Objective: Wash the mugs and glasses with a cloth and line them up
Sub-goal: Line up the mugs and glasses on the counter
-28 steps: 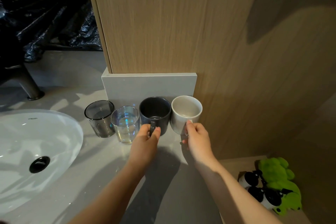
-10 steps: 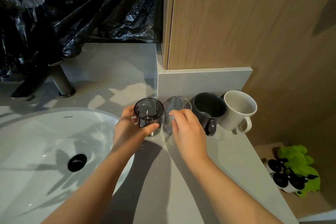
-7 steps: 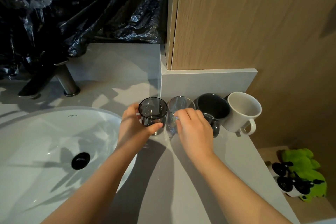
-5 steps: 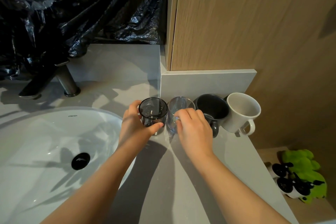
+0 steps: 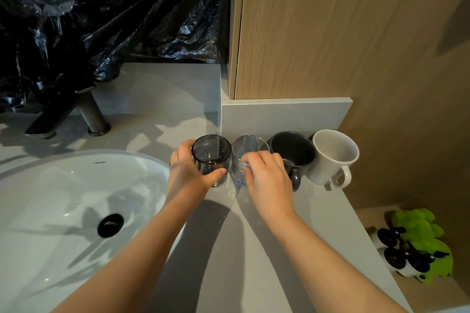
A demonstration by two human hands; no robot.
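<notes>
Tabletop [image 5: 229, 249] row: hands have left dark mug [image 5: 292, 151] and white mug [image 5: 330, 157], both now right of my right hand, for the glasses. Barely moved since. Line-up looks nearly done; no cloth seen. Left hand [image 5: 189, 178] wraps smoked glass [image 5: 211, 152], thumb in front. Right hand [image 5: 267, 178] grips clear glass [image 5: 244, 150], fingers curled.

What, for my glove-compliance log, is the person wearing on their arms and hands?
Nothing visible. The left hand and right hand have no gloves; the forearms are bare to the frame's edge: no sleeves, watch or bracelet. No ring shows on the fingers.
</notes>
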